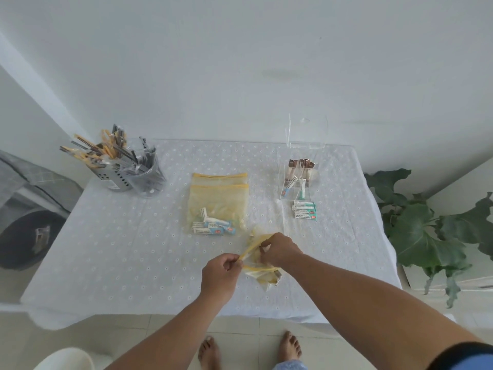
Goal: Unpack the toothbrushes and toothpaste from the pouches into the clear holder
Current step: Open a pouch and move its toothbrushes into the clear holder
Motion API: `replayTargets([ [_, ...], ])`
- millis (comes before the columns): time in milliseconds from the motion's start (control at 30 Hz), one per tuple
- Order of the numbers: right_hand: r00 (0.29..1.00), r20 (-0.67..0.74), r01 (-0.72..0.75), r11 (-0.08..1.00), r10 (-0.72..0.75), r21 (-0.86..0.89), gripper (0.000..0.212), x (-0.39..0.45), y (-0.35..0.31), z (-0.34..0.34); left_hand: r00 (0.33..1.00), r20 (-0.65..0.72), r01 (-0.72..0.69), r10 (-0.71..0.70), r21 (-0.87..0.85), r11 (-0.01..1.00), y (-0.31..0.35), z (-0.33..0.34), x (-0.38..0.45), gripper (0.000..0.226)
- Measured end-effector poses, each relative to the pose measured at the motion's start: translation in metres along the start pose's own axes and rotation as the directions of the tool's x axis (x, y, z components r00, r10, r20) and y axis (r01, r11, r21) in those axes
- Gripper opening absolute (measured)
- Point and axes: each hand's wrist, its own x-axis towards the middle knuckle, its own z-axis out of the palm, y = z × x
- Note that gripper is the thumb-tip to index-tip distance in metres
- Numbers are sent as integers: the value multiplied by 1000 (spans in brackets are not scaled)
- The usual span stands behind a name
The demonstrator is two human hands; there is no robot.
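Both hands hold a crumpled yellow zip pouch (258, 271) just above the table's front middle. My left hand (220, 273) pinches its yellow zip edge at the left end. My right hand (280, 249) grips the same edge further right. Something small and brown shows inside the pouch's lower end. Two more yellow pouches (218, 201) lie flat at the table's middle, the nearer one holding several small toothpaste boxes (213, 227). The clear holder (298, 180) stands at the back right with brown-wrapped toothbrushes and a few toothpaste boxes in it. More toothpaste boxes (304, 210) lie stacked in front of it.
A white dotted cloth covers the table (120, 249). At the back left a metal cup (117, 172) and a clear cup (149, 180) hold wrapped utensils. A leafy plant (426, 231) stands past the right edge. A dark round bin (24, 239) sits on the floor at the left.
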Motion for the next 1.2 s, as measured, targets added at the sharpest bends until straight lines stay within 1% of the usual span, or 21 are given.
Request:
replayTargets([
  [167,995,16,97,983,-101,155,5,3,2,0,997,-70,33,-33,2,999,-2,-8,7,11],
  [233,978,38,192,959,-204,209,13,-1,4,-5,993,-100,61,-63,-22,998,-3,-11,10,13],
  [300,943,50,310,926,-328,217,14,-8,11,-13,990,-116,77,-80,-31,997,-4,-13,11,15],
  [367,915,10,391,891,-404,232,14,-16,20,-23,990,-116,80,-84,-40,996,-2,-14,12,15],
  [400,909,-21,409,879,-417,245,13,-21,23,-29,990,-112,79,-83,-45,996,-1,-13,13,15],
  [533,902,-153,432,834,-404,343,10,-35,31,-62,994,-89,60,-63,-44,997,7,-9,13,14],
  [633,905,-256,421,806,-341,417,11,-38,37,-94,996,-72,46,-49,-43,998,15,-6,13,14],
  [733,914,-309,387,792,-263,473,12,-38,46,-124,997,-63,41,-45,-70,997,23,-2,15,12],
  [833,901,-368,398,773,-228,494,13,-36,50,-146,998,-46,42,-47,-107,993,31,2,18,10],
  [933,863,-487,413,741,-134,530,13,-29,51,-169,999,-28,33,-37,-124,992,38,5,20,10],
  [1033,805,-592,393,718,33,574,14,-7,48,-194,1000,-25,14,-17,-119,993,44,7,21,10],
  [1133,761,-624,377,661,178,649,14,20,39,-215,1000,-23,9,-11,-109,994,46,9,21,10],
  [1200,748,-619,369,627,238,686,13,37,32,-221,1000,-20,6,-8,-102,995,45,11,19,11],
])
